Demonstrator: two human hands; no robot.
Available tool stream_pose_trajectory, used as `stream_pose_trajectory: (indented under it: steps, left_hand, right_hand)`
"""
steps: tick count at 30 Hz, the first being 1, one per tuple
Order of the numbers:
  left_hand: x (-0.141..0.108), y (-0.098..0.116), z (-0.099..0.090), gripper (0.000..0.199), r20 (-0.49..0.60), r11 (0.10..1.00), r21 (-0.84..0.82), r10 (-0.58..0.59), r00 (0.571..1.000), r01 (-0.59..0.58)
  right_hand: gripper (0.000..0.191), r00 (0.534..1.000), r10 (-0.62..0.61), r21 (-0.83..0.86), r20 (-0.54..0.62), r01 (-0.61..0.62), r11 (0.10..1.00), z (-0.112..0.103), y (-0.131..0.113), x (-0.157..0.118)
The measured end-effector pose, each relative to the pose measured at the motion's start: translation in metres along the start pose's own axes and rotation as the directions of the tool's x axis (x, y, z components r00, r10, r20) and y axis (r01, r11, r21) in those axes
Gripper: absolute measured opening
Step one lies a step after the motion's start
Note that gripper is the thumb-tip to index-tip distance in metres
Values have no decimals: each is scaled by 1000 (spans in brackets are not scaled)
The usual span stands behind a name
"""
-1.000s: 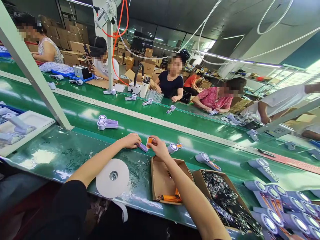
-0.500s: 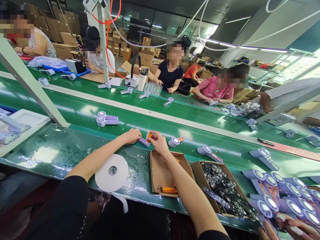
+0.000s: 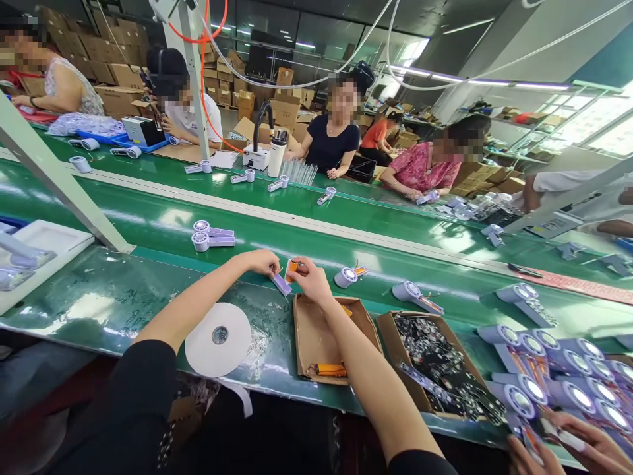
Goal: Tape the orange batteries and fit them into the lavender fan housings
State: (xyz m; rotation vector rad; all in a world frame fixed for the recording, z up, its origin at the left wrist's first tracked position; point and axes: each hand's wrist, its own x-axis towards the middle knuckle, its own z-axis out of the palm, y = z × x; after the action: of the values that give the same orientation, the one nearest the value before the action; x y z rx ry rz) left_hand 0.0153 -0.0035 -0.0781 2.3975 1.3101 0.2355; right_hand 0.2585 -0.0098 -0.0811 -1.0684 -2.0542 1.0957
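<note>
My left hand (image 3: pixel 264 262) is closed on a lilac handheld fan (image 3: pixel 281 284), whose handle points toward me; its head is hidden by the hand. Close beside it, my right hand (image 3: pixel 310 280) pinches an orange battery (image 3: pixel 291 270) with a white strip along one side. The battery is held apart from the handle by a small gap. Under my right forearm sits a shallow cardboard box (image 3: pixel 311 336) with a few orange batteries (image 3: pixel 330 370). A roll of white tape (image 3: pixel 235 343) lies on the bench below my left forearm, its loose end hanging over the edge.
Right of the battery box stands a carton of black circuit boards (image 3: pixel 435 356). Several lilac fans (image 3: pixel 573 363) crowd the right side, where a co-worker's hands (image 3: pixel 578 439) work. More fans (image 3: pixel 213 236) lie on the green belt (image 3: pixel 148 211). A metal post (image 3: pixel 64 178) rises at left.
My left hand has turned and drawn back slightly, showing more of the fan's handle. The battery has shifted a little left with my right hand. The co-worker's hands moved at lower right.
</note>
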Motion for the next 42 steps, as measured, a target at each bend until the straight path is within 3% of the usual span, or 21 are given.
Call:
stream_pose_trajectory:
  steps: [1,4,7,12,20,23,25,28,30,31,33,36,39,42]
  left_hand:
    - [0,0,-3,1,12,999,-35,-10,1000,10]
    - [0,4,-2,16,-30,992,-98,-80,996,77]
    - [3,11,7,22,-87,980,-144,-150,985,137]
    - [7,18,15,19,-95,961,-210,-206,974,182]
    - [11,40,11,18,-91,923,-218,-341,936,315]
    - [15,54,1,20,-123,897,-184,-428,896,403]
    - [7,64,-8,31,-170,868,-172,-492,854,465]
    - [-43,77,-11,53,-257,846,-160,-533,806,508]
    - [-103,86,1,65,-277,875,-143,-484,830,463]
    - [-139,91,10,67,-252,910,-135,-415,874,393]
    - [-210,98,34,73,-105,955,-78,-292,951,285]
    - [-284,108,61,76,-42,949,39,-310,950,312]
    - [-297,124,63,67,-110,948,84,-296,949,306]
    - [-272,149,47,69,-358,953,108,-229,905,284]
  right_hand:
    - [37,1000,1,-89,31,2,996,0,-2,-1]
    - [38,995,12,-308,99,20,951,0,-10,-4]
    - [36,990,32,-439,136,31,898,-1,-19,-6]
    - [38,975,110,-661,194,47,749,-2,-33,-8]
    - [40,902,285,-805,325,106,583,10,-58,12]
    - [37,905,259,-802,338,132,583,2,-75,13]
    - [42,926,188,-786,328,156,599,-12,-84,-2]
    - [47,959,10,-692,283,197,694,-44,-82,-59]
    - [42,964,-121,-519,235,230,823,-70,-68,-118]
    - [39,967,-153,-421,206,229,878,-82,-59,-150]
    - [34,980,-106,-260,166,148,954,-100,-42,-210]
    - [28,992,61,-128,112,-46,991,-105,-35,-266]
    - [30,985,147,-50,87,-143,989,-81,-50,-267]
    - [47,967,154,91,201,-175,980,-33,-79,-240]
